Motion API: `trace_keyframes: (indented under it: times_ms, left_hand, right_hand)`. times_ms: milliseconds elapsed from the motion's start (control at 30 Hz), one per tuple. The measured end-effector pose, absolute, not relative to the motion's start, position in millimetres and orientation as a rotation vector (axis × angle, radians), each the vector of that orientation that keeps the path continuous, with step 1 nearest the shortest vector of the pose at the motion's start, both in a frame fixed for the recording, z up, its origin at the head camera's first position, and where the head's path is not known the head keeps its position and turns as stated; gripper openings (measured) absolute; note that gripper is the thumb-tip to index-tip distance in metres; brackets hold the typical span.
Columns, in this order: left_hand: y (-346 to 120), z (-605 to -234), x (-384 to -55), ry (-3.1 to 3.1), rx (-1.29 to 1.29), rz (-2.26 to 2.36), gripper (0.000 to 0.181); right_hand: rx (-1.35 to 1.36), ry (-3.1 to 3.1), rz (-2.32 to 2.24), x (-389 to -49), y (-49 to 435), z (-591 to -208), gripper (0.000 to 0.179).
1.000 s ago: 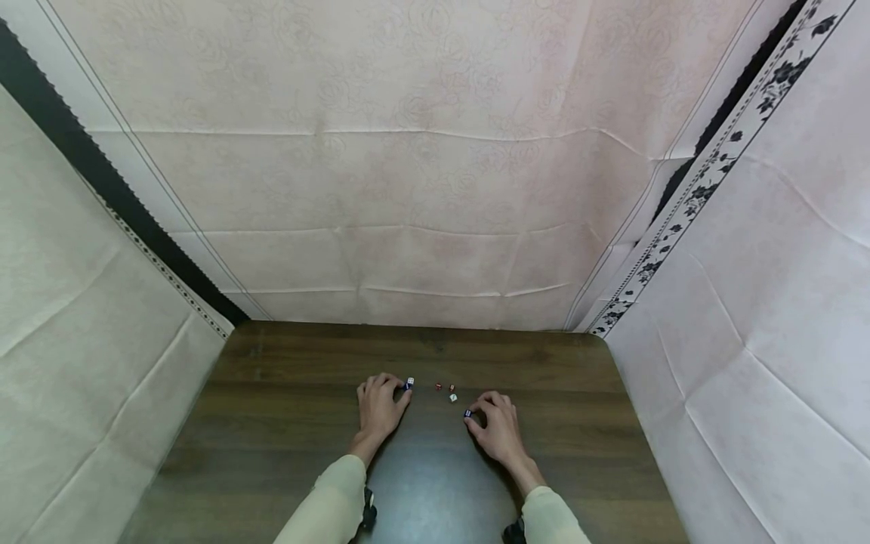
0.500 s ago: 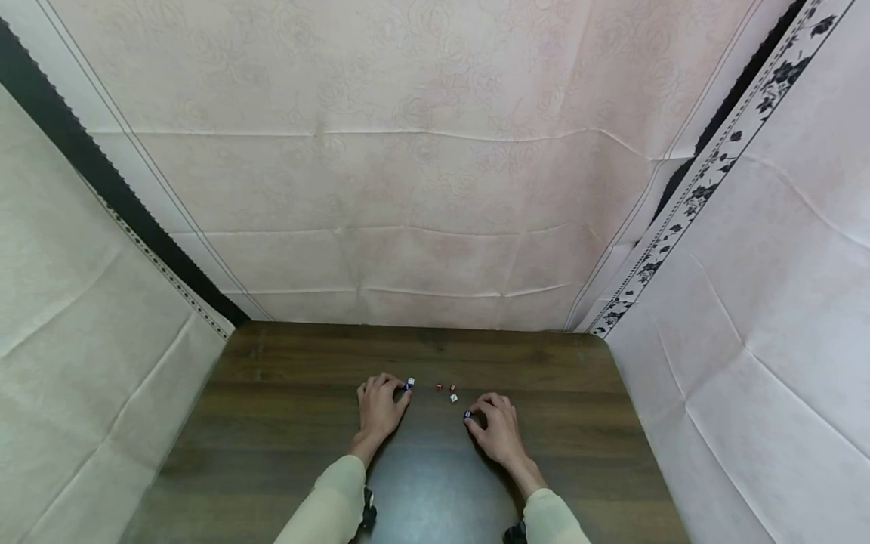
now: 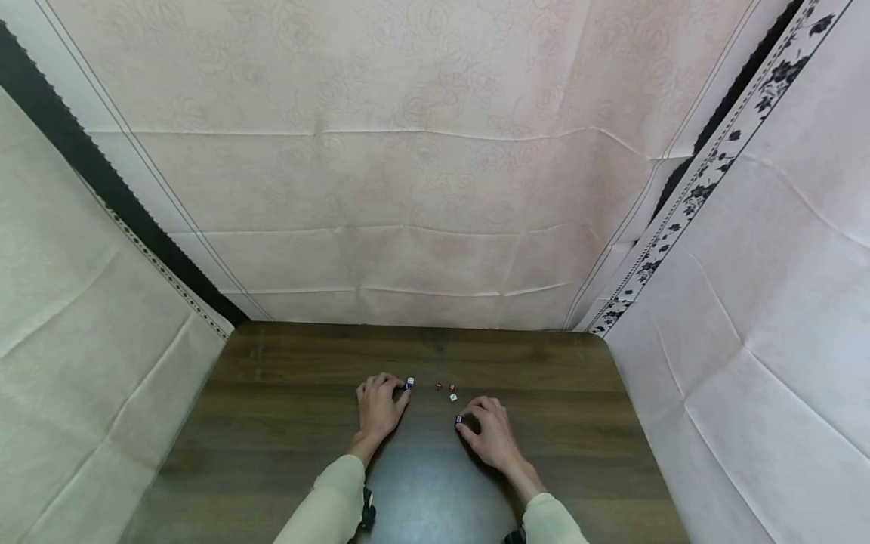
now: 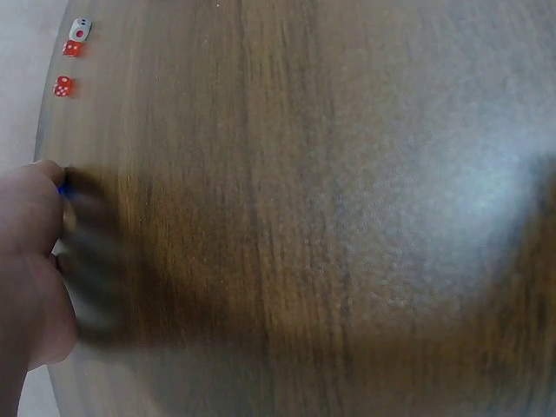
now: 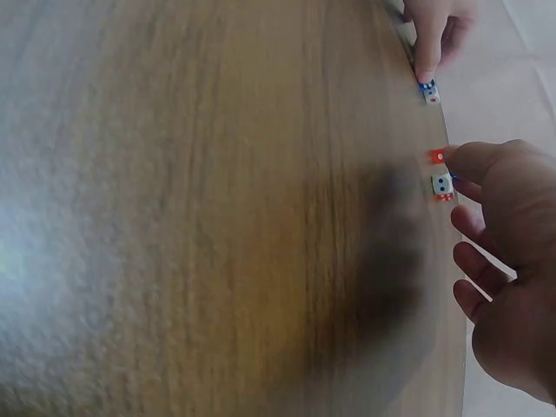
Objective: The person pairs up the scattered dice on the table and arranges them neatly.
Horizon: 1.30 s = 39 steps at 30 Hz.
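My left hand [image 3: 381,408] pinches a blue die [image 3: 407,387] between thumb and index finger, low over the table. A white die [image 3: 411,381] sits right against that blue die, on its far side in the head view. My right hand [image 3: 491,432] holds another blue die [image 3: 458,419] at the tips of thumb and index finger. Between the hands lie two red dice, the left one [image 3: 438,387] apart from the right one [image 3: 451,387], with a white die [image 3: 453,397] just nearer. In the left wrist view the fingers mostly hide the left blue die [image 4: 62,189].
The brown wooden table [image 3: 292,453] reaches back to a hanging pale cloth [image 3: 435,264]. More cloth hangs along the left [image 3: 88,363] and right sides [image 3: 734,363]. Light glares off the tabletop nearest the body.
My right hand has shifted a little left and nearer the body, carrying its blue die along. The left hand and the dice lying between the hands stay put.
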<state>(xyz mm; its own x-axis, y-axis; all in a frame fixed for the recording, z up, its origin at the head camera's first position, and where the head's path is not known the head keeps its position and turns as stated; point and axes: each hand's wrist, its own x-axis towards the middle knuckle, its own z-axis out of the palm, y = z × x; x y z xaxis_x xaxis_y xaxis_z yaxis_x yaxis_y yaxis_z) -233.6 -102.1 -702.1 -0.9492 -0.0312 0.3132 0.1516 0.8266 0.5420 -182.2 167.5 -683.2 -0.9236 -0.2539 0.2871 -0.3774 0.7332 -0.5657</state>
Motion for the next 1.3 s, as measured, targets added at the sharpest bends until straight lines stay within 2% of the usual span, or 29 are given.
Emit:
trace_keyframes:
  times_ms: [533, 1300]
  left_hand:
    - [-102, -708, -237, -2.679, -0.092, -0.871, 0.017]
    - [-103, -708, -236, -2.689, -0.091, -0.873, 0.018]
  right_hand:
    - [0.666, -2.761, 0.867, -171, 154, -688, 0.014]
    - [0.694, -2.781, 0.865, -166, 142, -694, 0.012]
